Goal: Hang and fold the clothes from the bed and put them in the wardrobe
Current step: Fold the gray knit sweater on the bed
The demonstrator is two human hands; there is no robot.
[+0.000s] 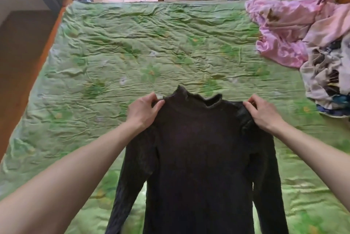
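Observation:
A dark long-sleeved high-neck sweater point(197, 158) hangs spread out in front of me over the green bed point(132, 44), collar pointing away, sleeves dangling at both sides. My left hand point(144, 109) pinches its left shoulder beside the collar. My right hand point(262, 110) grips its right shoulder. The sweater's lower hem runs out of view at the bottom edge.
A heap of clothes lies at the bed's right side: a pink garment point(287, 29) and a pale patterned bundle point(325, 78). The wooden bed frame point(43, 48) runs along the left. Curtains and a glass door with a tiled floor stand beyond the bed.

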